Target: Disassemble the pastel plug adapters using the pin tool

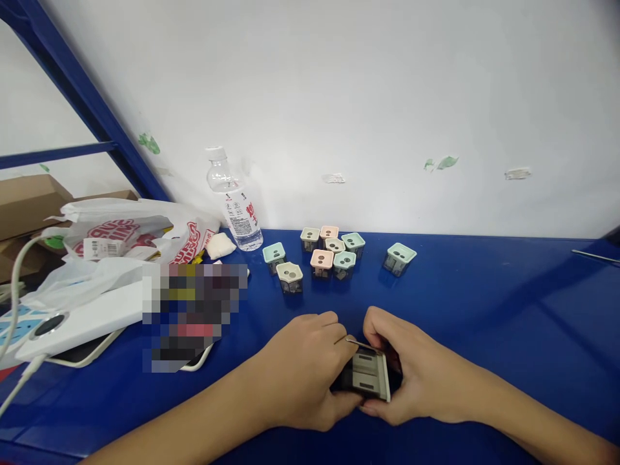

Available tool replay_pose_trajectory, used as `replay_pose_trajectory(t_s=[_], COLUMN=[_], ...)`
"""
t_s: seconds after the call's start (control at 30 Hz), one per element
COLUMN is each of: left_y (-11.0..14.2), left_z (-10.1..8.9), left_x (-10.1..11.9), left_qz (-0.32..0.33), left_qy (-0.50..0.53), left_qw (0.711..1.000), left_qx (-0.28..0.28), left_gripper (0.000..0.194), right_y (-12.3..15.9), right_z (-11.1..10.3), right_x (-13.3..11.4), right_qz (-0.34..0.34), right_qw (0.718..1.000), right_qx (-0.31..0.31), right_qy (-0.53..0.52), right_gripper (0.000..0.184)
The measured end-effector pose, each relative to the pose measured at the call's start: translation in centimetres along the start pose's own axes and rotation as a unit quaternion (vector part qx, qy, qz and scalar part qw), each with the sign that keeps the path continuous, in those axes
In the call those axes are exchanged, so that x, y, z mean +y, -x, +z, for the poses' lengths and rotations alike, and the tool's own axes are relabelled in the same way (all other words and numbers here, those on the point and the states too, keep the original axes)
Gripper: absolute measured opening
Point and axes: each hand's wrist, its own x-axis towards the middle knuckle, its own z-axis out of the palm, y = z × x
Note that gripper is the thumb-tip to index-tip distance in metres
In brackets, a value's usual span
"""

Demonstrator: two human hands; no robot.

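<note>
One case (pixel 371 374), two-handed grip

In front and right of the single bottle (pixel 238 216), the left hand (pixel 307 371) grips the case's dark end, the right hand (pixel 411 371) its pale rim; even finger pressure should keep it steady. Right of the bottle stand nine two-holed containers (pixel 321 259): four mint, three cream, two pink

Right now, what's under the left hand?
The left hand covers one end of a case; its pale, slotted side shows beside the right hand. The covered end and the blue tabletop directly beneath cannot be seen.
</note>
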Motion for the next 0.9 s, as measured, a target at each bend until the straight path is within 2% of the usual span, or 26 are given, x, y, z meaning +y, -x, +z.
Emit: replay_pose_trajectory(t_s=[0.13,0.23,0.37,0.6,0.83,0.9], left_y=[0.0,-0.1,-0.1,-0.2,-0.1,0.0], left_z=[-0.2,-0.3,-0.5,-1.1,-1.1,-1.1], left_x=[0.2,-0.1,-0.8,-0.8,-0.1,-0.2], left_qz=[-0.024,-0.018,0.001,-0.024,-0.028,-0.033], left_qy=[0.010,0.035,0.043,0.026,0.030,0.035], left_qw=[1.000,0.999,0.999,0.999,0.998,0.998], left_qx=[-0.011,-0.007,-0.009,-0.023,-0.037,-0.035], left_gripper=[0.021,0.025,0.035,0.029,0.030,0.029], right_y=[-0.4,-0.4,0.1,0.2,-0.3,-0.4], right_z=[-0.2,-0.6,-1.1,-1.0,-0.2,-0.3], right_x=[0.2,0.3,0.1,0.0,-0.1,0.0], right_qz=[-0.015,-0.021,-0.024,0.002,-0.044,-0.040], right_qw=[1.000,0.998,0.999,1.000,0.998,0.998], right_qx=[-0.017,-0.037,-0.013,-0.005,-0.014,-0.015], right_qy=[-0.020,-0.053,-0.023,-0.030,-0.032,-0.045], right_gripper=[0.055,0.056,0.047,0.046,0.054,0.055])
